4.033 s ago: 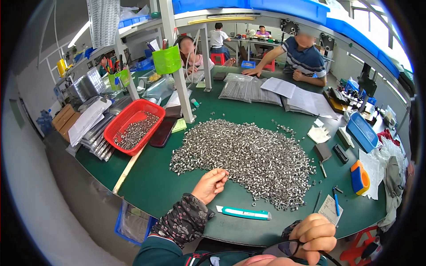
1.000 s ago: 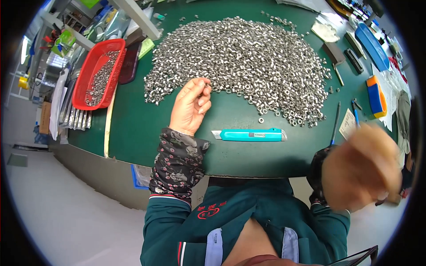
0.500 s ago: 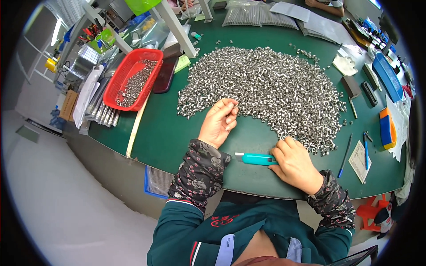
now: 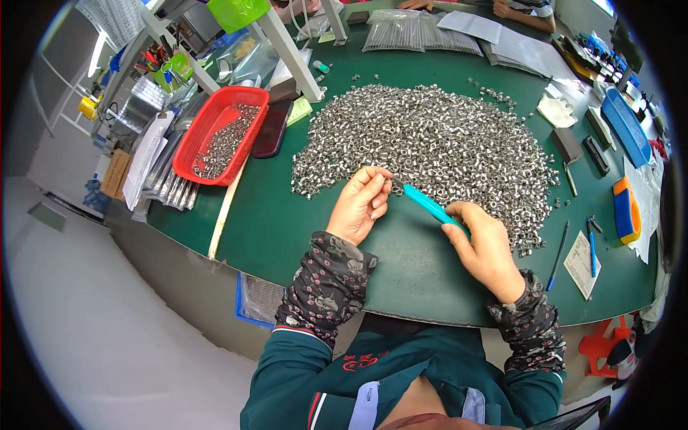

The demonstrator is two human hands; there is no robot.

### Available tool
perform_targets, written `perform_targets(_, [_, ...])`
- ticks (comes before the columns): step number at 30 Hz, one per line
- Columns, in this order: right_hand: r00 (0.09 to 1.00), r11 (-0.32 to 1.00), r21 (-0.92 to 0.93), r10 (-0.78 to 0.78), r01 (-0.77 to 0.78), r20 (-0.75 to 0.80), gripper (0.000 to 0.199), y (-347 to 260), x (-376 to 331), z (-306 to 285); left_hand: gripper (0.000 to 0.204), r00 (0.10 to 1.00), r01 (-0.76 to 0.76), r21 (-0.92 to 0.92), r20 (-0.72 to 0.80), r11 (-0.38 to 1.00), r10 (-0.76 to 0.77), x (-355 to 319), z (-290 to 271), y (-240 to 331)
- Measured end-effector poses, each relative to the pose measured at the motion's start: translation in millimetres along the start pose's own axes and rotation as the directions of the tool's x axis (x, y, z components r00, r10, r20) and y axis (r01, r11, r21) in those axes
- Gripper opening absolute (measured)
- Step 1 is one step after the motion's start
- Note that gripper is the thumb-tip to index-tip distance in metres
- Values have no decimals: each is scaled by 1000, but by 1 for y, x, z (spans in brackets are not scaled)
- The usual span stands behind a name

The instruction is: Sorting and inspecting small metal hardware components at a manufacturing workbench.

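In front of a wide heap of small silvery metal rings (image 4: pixel 430 136), my left hand (image 4: pixel 360 204) pinches one of them between thumb and fingertips. The pinched metal ring (image 4: pixel 388 179) is mostly covered by the fingers. My right hand (image 4: pixel 484 244) is wrapped round a teal-handled hand tool (image 4: pixel 428 204), which slants up and left. Its slim dark tip meets or nearly meets the ring at my left fingertips; whether they touch I cannot tell. Both hands are above the green tabletop (image 4: pixel 412 276), near the heap's front edge.
A red basket (image 4: pixel 183 161) partly filled with rings stands at the left beside bagged parts. Pens, a paper slip (image 4: pixel 579 266) and a blue-and-orange object (image 4: pixel 626 210) lie to the right. A blue tray (image 4: pixel 625 125) is farther back. Another person's hands (image 4: pixel 416 4) show across the table.
My right hand has raised the teal-handled tool off the tabletop and swung it so its tip points at my left fingertips. The left hand keeps its pinch. The whole view has shifted slightly.
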State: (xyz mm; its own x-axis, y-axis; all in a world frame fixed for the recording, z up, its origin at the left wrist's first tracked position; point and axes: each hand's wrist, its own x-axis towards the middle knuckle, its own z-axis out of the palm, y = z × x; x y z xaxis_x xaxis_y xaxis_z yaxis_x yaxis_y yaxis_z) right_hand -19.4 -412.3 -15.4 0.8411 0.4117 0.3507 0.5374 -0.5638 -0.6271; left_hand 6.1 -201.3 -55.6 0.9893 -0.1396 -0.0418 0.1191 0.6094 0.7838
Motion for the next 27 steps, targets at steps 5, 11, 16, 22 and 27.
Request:
perform_targets(5, [1000, 1000, 30, 2, -2, -13, 20, 9, -6, 5, 10, 1000, -9, 72, -12, 997, 10, -1, 2, 0])
perform_targets(11, [999, 998, 52, 36, -38, 27, 20, 13, -8, 4, 11, 1000, -8, 182, -23, 983, 13, -1, 4, -2])
perform_targets(16, [999, 996, 81, 34, -36, 32, 20, 16, -9, 5, 10, 1000, -18, 213, -4, 977, 19, -2, 7, -3])
perform_targets(22, [998, 992, 113, 48, -53, 51, 21, 15, -9, 2, 10, 999, -44, 309, 1, 950, 46, -4, 8, -3])
perform_targets(27, [995, 997, -20, -82, 81, -64, 23, 17, -10, 4, 10, 998, -57, 363, -10, 930, 65, -2, 7, -7])
